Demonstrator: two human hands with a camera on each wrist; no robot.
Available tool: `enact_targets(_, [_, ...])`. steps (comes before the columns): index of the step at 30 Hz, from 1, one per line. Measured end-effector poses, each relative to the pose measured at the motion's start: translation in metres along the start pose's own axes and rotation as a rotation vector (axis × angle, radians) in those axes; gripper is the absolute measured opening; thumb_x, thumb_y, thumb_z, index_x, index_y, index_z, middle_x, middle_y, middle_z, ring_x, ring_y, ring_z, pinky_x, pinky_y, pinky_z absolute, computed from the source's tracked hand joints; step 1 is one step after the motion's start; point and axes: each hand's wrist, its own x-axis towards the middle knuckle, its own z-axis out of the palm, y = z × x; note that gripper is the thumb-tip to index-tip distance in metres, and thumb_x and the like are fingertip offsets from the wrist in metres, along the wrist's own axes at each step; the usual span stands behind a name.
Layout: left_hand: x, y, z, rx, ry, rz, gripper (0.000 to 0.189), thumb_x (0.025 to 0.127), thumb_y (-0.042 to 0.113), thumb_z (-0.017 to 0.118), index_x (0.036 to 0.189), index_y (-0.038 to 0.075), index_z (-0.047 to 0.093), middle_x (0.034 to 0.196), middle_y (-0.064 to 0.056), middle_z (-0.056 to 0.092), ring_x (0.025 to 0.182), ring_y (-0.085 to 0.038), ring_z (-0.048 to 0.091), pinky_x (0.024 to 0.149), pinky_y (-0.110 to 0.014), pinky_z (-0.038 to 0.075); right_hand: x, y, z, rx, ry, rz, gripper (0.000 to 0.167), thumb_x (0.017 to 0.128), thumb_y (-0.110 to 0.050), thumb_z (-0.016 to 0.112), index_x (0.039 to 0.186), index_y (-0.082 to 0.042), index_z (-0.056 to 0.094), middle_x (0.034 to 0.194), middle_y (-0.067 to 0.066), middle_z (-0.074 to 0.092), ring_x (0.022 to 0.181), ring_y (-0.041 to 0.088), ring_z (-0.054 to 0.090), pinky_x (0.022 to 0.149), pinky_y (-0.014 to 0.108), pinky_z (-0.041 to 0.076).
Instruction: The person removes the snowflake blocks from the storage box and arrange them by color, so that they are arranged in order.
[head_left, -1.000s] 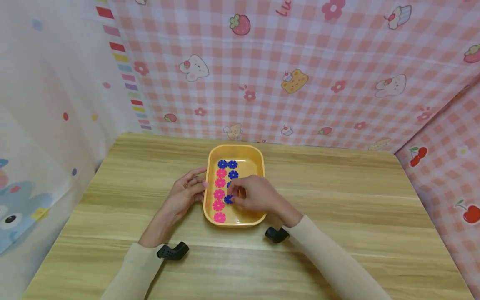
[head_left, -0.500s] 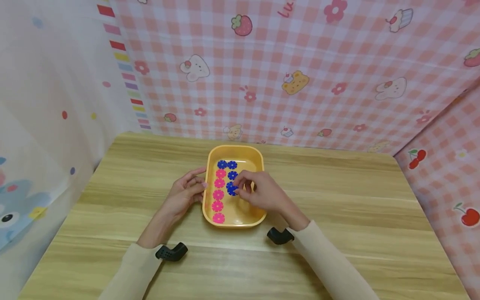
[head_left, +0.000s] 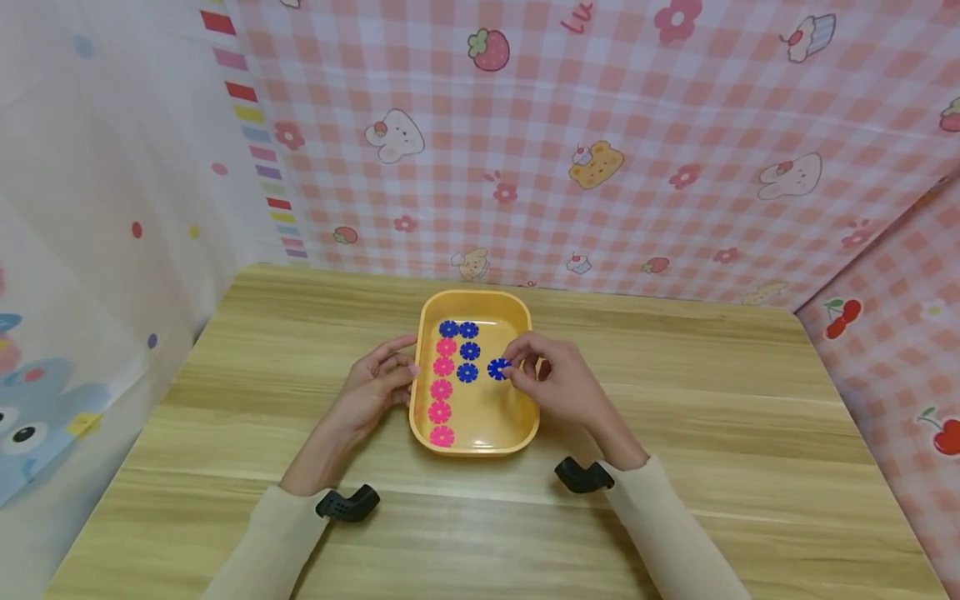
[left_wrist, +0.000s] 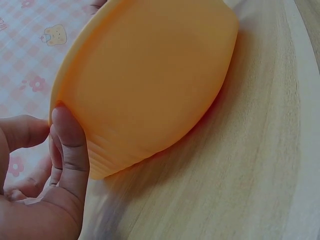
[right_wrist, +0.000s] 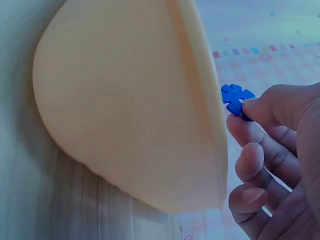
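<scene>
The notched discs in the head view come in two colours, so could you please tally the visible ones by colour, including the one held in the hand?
Pink discs: 5, all in the tray
Blue discs: 5, with 4 in the tray and 1 pinched by the right hand
Total: 10

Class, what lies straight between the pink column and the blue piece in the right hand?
The head view shows another blue piece lying there, then bare tray before the held piece.

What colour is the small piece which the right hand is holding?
The small piece in the right hand is blue; the right wrist view shows it best.
</scene>
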Motion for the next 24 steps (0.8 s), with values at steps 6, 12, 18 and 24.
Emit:
enact_targets(6, [0.000,-0.001,-0.001,-0.007,-0.014,0.016,0.055,0.101,0.002,0.059,0.153,0.009,0.044,0.103,-0.002,0.060,0.073,-0.011,0.062,0.064,-0.023,0.057,-0.002,0.010,-0.010,0.042,0.081,0.002,0.011,0.092,-0.011,0.074,0.100,-0.018,0.071,0.081,-0.002,0.067,0.069,0.018,0.057,0.055,0.023,0.046])
enact_targets(12, [0.000,-0.002,0.000,-0.018,-0.026,0.026,0.056,0.100,0.001,0.058,0.154,0.006,0.042,0.101,-0.001,0.060,0.073,-0.010,0.061,0.063,-0.023,0.057,-0.004,0.025,-0.022,0.070,0.143,0.019,0.010,0.093,-0.011,0.075,0.101,-0.015,0.071,0.081,0.002,0.070,0.068,0.016,0.058,0.054,0.022,0.046])
enact_targets(18, [0.000,-0.001,0.001,-0.015,-0.027,0.027,0.056,0.100,0.000,0.058,0.154,0.006,0.041,0.101,0.000,0.061,0.074,-0.010,0.062,0.063,-0.023,0.057,-0.008,0.044,-0.036,0.102,0.197,0.077,0.011,0.094,-0.013,0.074,0.104,-0.011,0.070,0.087,0.006,0.071,0.068,0.012,0.057,0.055,0.021,0.045])
enact_targets(24, [0.000,-0.001,0.000,-0.008,-0.017,0.022,0.056,0.100,0.000,0.058,0.153,0.007,0.043,0.101,0.001,0.061,0.074,-0.010,0.062,0.063,-0.023,0.057,-0.013,0.067,-0.049,0.087,0.209,0.173,0.014,0.096,-0.018,0.072,0.107,-0.009,0.069,0.092,0.009,0.071,0.072,0.015,0.058,0.056,0.021,0.046])
